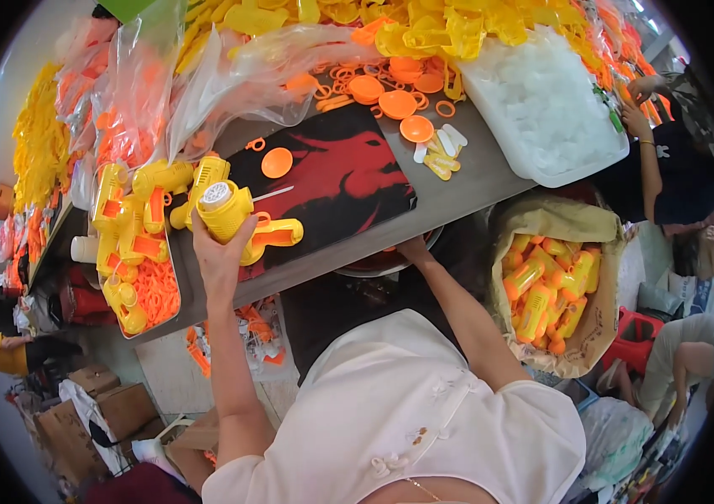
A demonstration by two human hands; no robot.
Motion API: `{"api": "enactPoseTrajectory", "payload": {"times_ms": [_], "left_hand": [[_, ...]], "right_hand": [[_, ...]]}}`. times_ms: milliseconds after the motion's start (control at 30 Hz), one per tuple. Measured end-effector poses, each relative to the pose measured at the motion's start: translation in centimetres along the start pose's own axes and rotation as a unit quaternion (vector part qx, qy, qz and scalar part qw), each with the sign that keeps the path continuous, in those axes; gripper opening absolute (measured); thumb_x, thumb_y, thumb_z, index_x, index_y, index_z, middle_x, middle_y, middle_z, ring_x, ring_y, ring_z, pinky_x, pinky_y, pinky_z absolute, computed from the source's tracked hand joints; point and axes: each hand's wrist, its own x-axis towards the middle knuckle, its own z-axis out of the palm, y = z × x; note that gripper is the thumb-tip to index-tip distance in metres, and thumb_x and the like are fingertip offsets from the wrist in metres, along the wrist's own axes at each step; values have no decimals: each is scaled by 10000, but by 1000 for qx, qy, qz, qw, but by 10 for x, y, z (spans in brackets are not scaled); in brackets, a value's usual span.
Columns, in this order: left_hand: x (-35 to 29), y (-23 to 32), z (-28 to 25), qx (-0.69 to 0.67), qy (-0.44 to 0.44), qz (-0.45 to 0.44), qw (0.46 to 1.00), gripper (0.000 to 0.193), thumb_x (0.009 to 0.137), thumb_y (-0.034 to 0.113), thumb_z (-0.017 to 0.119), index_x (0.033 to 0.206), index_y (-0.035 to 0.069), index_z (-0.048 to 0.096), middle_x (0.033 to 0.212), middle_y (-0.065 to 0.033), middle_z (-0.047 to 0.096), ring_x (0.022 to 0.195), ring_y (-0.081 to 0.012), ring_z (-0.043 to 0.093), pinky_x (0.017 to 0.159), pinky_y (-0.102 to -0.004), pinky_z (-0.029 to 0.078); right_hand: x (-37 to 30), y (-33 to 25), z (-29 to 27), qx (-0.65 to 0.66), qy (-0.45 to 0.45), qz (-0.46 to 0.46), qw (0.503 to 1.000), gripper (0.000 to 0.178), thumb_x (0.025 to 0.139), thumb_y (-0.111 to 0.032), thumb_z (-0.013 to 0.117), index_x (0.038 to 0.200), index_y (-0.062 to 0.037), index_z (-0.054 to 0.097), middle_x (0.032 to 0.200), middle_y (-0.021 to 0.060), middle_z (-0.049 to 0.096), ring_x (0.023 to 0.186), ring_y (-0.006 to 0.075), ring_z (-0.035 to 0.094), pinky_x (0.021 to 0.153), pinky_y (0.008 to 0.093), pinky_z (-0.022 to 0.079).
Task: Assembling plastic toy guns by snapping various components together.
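My left hand [224, 245] is closed around a yellow toy gun [227, 220] above the left part of the table. A white, round, speckled end of the toy gun faces up, and an orange trigger shows on its side. Under the table's front edge, my right hand [412, 247] reaches into a round basin [386, 271]; its fingers are hidden there. Near my left hand, an orange dish-shaped disc [277, 163] and a small orange ring piece [255, 144] lie on a black and red mat [357, 172].
A tray [174, 312] of yellow toy guns and small orange parts stands left. Orange discs [397, 104] and yellow shells [441, 34] lie at the back. Right are a white tub [579, 171] and a sack [604, 323] of toy guns. Other people [682, 168] are nearby.
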Motion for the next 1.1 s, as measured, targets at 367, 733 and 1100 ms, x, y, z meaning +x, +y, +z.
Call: {"api": "enactPoseTrajectory", "payload": {"times_ms": [367,733,1100], "left_hand": [[-7,5,-12,-51,8,-4,999,577,748,39,784,1223,10,458,1102,-86,599,972,-159,615,869,-295,502],[-9,18,12,158,-2,186,970,720,692,98,822,1305,31,450,1177,-162,544,1088,-302,561,942,-385,456],[-12,17,-7,130,-20,150,980,689,669,93,832,1255,21,477,1119,-136,549,1039,-291,571,910,-384,473]], "right_hand": [[-75,-182,-229,414,-225,206,858,474,730,-51,588,1200,0,548,1084,46,606,1027,143,561,913,271,424],[182,-191,-174,0,84,-93,992,459,717,-198,728,1068,25,533,1108,163,487,962,267,525,839,320,445],[167,-188,-174,-54,169,-172,969,194,811,-69,670,962,21,589,1015,153,555,913,310,578,776,364,478]]}}
